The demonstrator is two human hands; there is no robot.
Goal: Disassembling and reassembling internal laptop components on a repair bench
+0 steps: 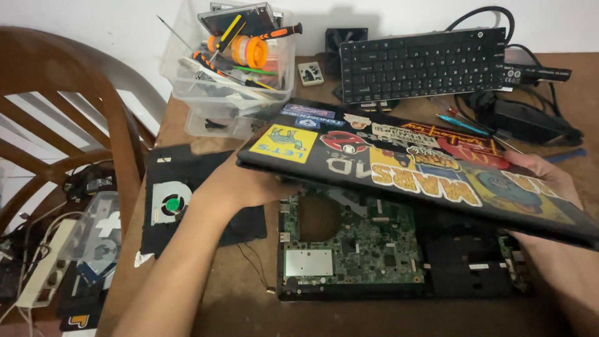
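Sticker-covered laptop lid (412, 165) sat gripped in both my hands, left hand (240, 187) and right hand (549, 178) clasping its edges, tilted just above the green motherboard (349, 243).

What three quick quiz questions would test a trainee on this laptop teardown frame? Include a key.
1. True or false: both hands grip the sticker-covered lid panel.
2. What lies exposed under the panel: A) green circuit board, B) battery pack, C) speaker grille?
3. Where is the loose cooling fan relative to the board?

Key:
1. True: left hand at its left edge, right hand at its right end.
2. A, the green circuit board in the laptop base.
3. Left of it, the cooling fan lies on a black sheet.
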